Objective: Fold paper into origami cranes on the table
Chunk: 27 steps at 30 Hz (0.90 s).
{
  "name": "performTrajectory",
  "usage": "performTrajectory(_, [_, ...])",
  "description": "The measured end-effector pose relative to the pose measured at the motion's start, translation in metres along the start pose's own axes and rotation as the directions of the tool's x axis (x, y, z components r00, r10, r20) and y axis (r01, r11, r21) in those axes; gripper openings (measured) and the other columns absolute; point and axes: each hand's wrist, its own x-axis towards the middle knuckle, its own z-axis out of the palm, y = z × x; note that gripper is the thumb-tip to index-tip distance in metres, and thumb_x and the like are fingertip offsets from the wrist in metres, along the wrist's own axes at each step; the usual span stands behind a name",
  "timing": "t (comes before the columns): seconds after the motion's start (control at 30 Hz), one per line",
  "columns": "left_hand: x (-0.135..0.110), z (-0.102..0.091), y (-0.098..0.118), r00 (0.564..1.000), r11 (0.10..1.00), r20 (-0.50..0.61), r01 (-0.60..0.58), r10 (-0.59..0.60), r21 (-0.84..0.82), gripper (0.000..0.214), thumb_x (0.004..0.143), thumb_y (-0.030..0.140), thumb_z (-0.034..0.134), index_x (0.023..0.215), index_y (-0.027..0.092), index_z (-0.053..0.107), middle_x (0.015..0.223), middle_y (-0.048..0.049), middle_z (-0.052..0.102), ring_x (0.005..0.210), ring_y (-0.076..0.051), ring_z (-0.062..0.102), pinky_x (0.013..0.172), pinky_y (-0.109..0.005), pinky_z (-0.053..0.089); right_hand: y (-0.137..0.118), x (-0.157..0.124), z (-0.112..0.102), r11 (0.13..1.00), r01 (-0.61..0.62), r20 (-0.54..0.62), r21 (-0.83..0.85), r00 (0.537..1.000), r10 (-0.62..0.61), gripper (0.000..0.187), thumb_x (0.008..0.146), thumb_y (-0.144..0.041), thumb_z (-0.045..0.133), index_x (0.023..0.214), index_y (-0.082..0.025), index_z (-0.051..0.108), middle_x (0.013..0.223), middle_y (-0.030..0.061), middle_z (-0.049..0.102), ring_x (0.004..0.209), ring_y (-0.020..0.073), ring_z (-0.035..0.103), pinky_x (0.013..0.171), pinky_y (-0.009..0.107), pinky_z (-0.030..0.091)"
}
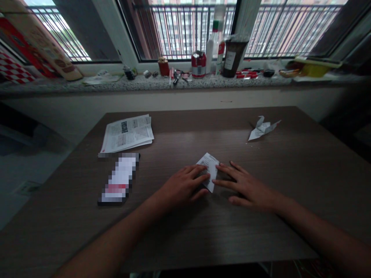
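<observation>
A small folded piece of printed paper (213, 170) lies on the brown table, between my two hands. My left hand (185, 183) rests over its left side, fingers stretched out and covering part of it. From the right, my right hand (243, 185) touches the paper's right edge with spread fingertips; its thumb is apart from the sheet. The paper's lower left part is hidden under my left fingers. Farther back on the right stands a folded paper crane (262, 128).
Folded printed sheets (127, 134) lie at the table's back left, with a phone (119, 179) in front of them, its screen blurred. Along the granite windowsill (101, 88) stand a red can (198, 65), bottles (213, 46), a dark cup (234, 58) and small clutter.
</observation>
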Motion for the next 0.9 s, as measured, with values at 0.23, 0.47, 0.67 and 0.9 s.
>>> performTrajectory(0.23, [-0.001,-0.004,-0.003,1.0,1.0,0.019,0.001,0.0,-0.015,0.049,0.108,0.05,0.048,0.149,0.023,0.053,0.161,-0.0111,0.045,0.143,-0.032,0.048,0.117,-0.05,0.044,0.014,0.031,0.001,0.968,-0.158,-0.267,0.196,0.941,0.208,0.038,0.106,-0.031,0.052,0.144,-0.029,0.057,0.136,0.0116,0.063,0.127,0.0278,0.059,0.106,0.05,0.051])
performTrajectory(0.47, [-0.002,-0.008,-0.006,0.999,0.998,0.034,-0.018,0.02,-0.054,0.046,0.108,0.048,0.051,0.148,0.025,0.055,0.163,-0.0103,0.042,0.146,-0.031,0.045,0.119,-0.049,0.042,0.034,0.057,0.009,0.942,-0.169,-0.32,0.289,0.911,0.261,0.02,0.102,-0.031,0.059,0.118,-0.025,0.07,0.114,0.0101,0.064,0.108,0.0256,0.063,0.096,0.044,0.053])
performTrajectory(0.67, [-0.004,-0.011,-0.004,0.998,0.998,0.057,-0.029,0.032,-0.05,0.044,0.107,0.046,0.054,0.147,0.029,0.057,0.166,-0.0089,0.038,0.148,-0.033,0.042,0.119,-0.051,0.042,0.033,0.057,0.006,0.915,-0.201,-0.316,0.349,0.894,0.317,0.012,0.102,-0.032,0.06,0.102,-0.023,0.068,0.104,0.0071,0.063,0.097,0.0225,0.062,0.085,0.038,0.051])
performTrajectory(0.9, [-0.005,-0.011,-0.004,0.997,0.997,0.042,-0.061,0.063,-0.042,0.041,0.105,0.043,0.059,0.144,0.03,0.06,0.166,-0.0108,0.035,0.148,-0.035,0.042,0.118,-0.053,0.042,0.031,0.064,0.005,0.92,-0.244,-0.307,0.308,0.889,0.339,0.011,0.1,-0.029,0.062,0.094,-0.021,0.066,0.094,0.0049,0.061,0.087,0.0202,0.06,0.078,0.034,0.047])
